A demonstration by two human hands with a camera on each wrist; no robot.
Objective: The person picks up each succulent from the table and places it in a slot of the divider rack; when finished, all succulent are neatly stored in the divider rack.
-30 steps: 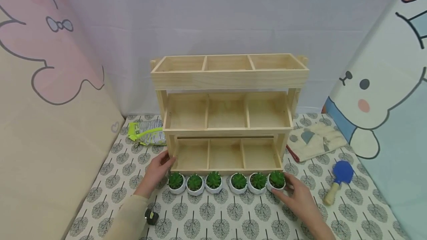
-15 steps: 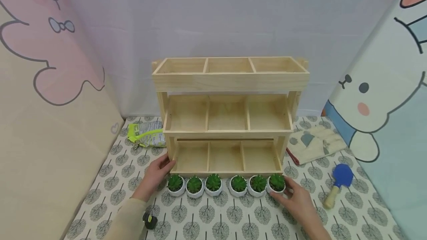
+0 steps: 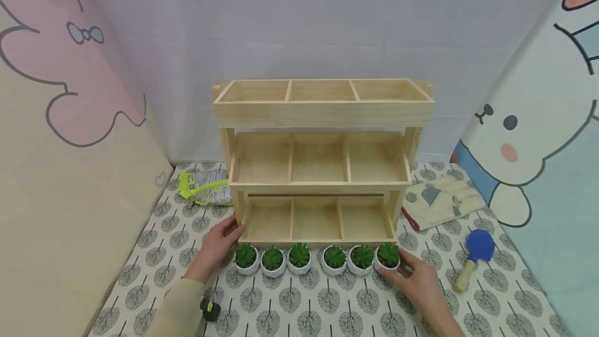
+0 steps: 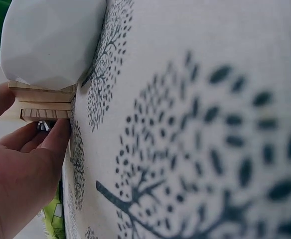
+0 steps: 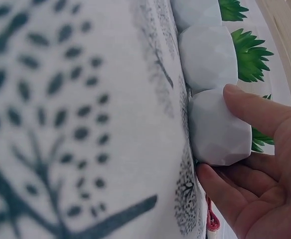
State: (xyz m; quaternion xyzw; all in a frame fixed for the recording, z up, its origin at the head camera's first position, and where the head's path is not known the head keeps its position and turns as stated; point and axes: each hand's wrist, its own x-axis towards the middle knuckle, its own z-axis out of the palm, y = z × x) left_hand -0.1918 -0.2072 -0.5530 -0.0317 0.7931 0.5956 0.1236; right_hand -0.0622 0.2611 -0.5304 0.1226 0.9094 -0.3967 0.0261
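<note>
A three-tier wooden planter shelf [image 3: 323,114] stands upright, each tier split into three compartments that hold nothing. At its lower left corner my left hand [image 3: 216,247] grips the wood; in the left wrist view, thumb and fingers lie on opposite sides of the wooden edge [image 4: 46,113]. Small white faceted pots with green succulents line up along the shelf's front foot, in two groups of three. My right hand [image 3: 417,279] holds the rightmost potted succulent [image 3: 387,258]. Seen from the right wrist, thumb and fingers sit around that white pot [image 5: 220,130], which rests on the cloth.
Left of the shelf lies a lime-green and grey bag [image 3: 208,187]. To the right are a pair of gardening gloves [image 3: 442,199] and a blue trowel [image 3: 477,251] with a wooden handle. A small black object [image 3: 210,310] lies near my left sleeve. Tree-patterned cloth [image 3: 290,321] covers the table.
The head view has shifted very slightly. Both hands keep their places on the shelf corner and the rightmost pot.
</note>
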